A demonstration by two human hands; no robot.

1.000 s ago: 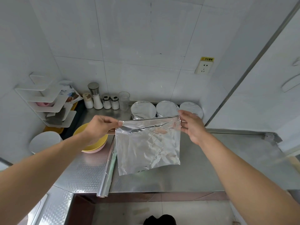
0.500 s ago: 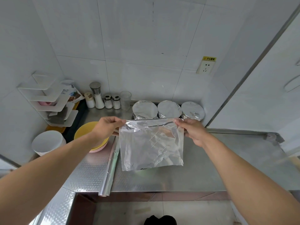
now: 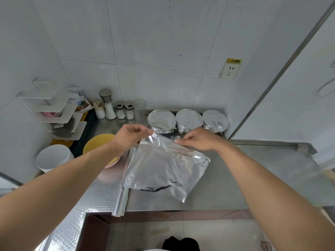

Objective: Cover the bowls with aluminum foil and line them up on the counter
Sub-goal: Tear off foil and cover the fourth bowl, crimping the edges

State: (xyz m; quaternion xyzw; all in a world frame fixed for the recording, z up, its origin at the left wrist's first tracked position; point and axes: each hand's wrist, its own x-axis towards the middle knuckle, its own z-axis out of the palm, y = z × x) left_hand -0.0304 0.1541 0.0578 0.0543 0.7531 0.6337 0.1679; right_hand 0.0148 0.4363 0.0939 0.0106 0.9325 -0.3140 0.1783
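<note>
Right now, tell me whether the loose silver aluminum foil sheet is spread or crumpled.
Spread: the silver aluminum foil sheet hangs as one open, lightly creased sheet, its top edge pinched by the left hand and right hand.

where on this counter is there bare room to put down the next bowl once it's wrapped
The counter is bare right of the foil sheet, below the three covered bowls. The left end is crowded: foil roll, yellow bowl, white bowl, shakers.

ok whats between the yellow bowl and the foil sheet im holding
The foil roll lies lengthwise on the counter between the yellow bowl and the foil sheet, its far end under the sheet, in the head view.
</note>
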